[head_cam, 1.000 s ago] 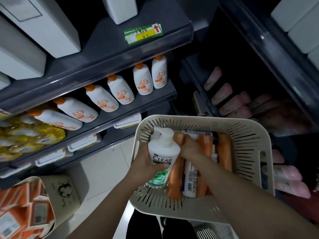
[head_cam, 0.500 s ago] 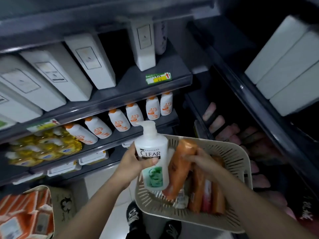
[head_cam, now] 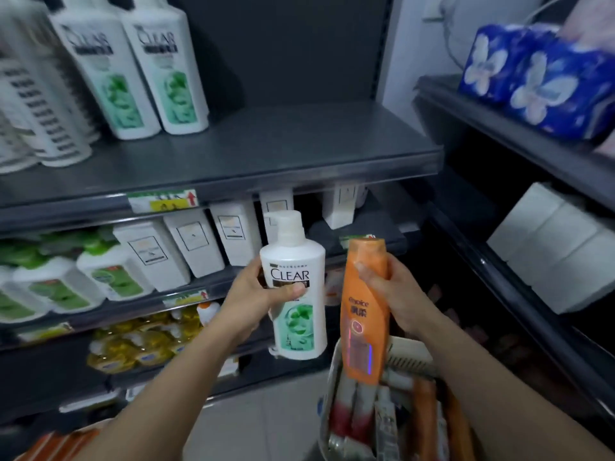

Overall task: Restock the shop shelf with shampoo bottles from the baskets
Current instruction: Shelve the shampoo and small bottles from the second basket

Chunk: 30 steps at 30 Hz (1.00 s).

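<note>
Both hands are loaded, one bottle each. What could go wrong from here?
1. The left hand grips the CLEAR pump bottle round its middle only; it may slip on the lift.
2. The right hand holds the orange bottle near its upper end, so it could drop into the basket.
3. Shelving could topple the standing CLEAR bottles.

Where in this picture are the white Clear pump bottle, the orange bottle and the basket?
white Clear pump bottle (head_cam: pixel 301 322): head view, on its green leaf label.
orange bottle (head_cam: pixel 365 314): head view, mid-body, on the front label.
basket (head_cam: pixel 411 357): head view, on its slotted far wall.
</note>
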Available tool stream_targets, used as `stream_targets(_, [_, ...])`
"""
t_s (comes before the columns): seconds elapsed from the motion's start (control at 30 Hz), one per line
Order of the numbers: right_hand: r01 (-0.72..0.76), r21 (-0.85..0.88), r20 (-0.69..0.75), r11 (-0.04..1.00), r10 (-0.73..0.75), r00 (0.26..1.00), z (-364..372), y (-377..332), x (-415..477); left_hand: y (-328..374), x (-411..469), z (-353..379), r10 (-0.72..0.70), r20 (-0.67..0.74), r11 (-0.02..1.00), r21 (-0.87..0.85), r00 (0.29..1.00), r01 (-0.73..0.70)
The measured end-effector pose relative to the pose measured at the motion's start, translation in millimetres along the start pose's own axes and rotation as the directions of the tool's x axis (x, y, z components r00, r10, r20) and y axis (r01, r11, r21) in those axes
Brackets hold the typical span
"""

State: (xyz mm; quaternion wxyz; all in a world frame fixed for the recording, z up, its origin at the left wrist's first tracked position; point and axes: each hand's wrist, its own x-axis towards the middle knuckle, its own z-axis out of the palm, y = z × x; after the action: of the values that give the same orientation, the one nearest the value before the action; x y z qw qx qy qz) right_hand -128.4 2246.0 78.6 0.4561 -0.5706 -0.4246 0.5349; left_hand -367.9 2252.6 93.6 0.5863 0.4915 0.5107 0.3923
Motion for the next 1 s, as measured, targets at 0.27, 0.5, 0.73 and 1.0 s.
stream_targets(0.27, [0.277, 0.0, 0.052, 0.961, -0.277, 0.959, 91.9, -111.0, -8.2, 89.6, -14.7, -90.9, 0.222, -0.047, 0.974, 0.052, 0.974, -0.219])
stream_targets(0.5, [0.423, 0.023, 0.065, 0.906, -0.424, 0.903, 157.4, -186.9, -8.7, 152.7, -23.0, -162.7, 0.357, -0.115, 0.933, 0.097, 0.927, -0.347])
stream_targets(0.73, [0.523, 0.003, 0.078, 0.853, -0.521, 0.85, 199.4, -244.1, 7.3, 198.1, -16.1, -204.1, 0.441, -0.198, 0.897, 0.123, 0.875, -0.424])
stream_targets(1.0, [0.597, 0.001, 0.087, 0.802, -0.595, 0.799, 216.8, -283.9, 59.6, 224.6, 21.0, -227.2, 0.469, -0.269, 0.883, 0.146, 0.841, -0.446])
